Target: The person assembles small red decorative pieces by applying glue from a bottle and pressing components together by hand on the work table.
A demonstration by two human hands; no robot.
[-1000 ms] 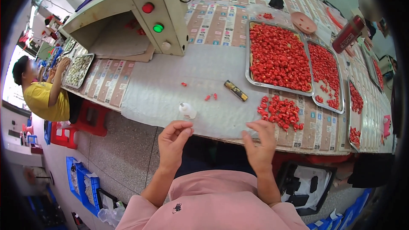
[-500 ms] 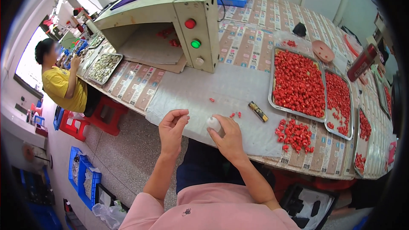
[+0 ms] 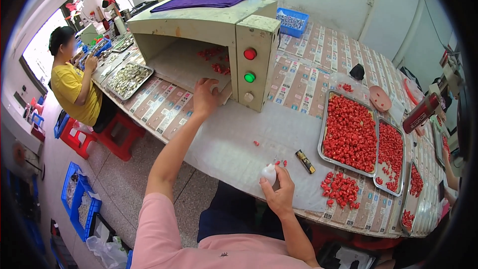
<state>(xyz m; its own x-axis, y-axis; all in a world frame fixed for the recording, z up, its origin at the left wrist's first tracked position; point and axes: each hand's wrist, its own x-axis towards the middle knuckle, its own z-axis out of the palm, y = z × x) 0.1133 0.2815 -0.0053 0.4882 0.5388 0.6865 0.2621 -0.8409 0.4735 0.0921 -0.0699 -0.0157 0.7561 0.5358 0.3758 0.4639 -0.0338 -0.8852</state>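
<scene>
My left hand reaches to the mouth of a cream box-shaped machine. Its fingers look bent and a little apart, with no object visible in them. Small red pieces lie inside the machine, beyond my fingertips. My right hand is closed around a small white rounded bottle, held tip up over the near edge of the pale sheet. A few red bits lie just beyond the bottle. To its right rests a black and gold tube-shaped thing.
Metal trays of red pieces stand on the right, with a loose red pile in front. A dark red flask and a pink dish are farther right. A person in a yellow top sits at left by a tray.
My left hand has moved from in front of me, forward to the machine's opening. My right hand still holds the white bottle. The view has shifted, with the machine now more to the right.
</scene>
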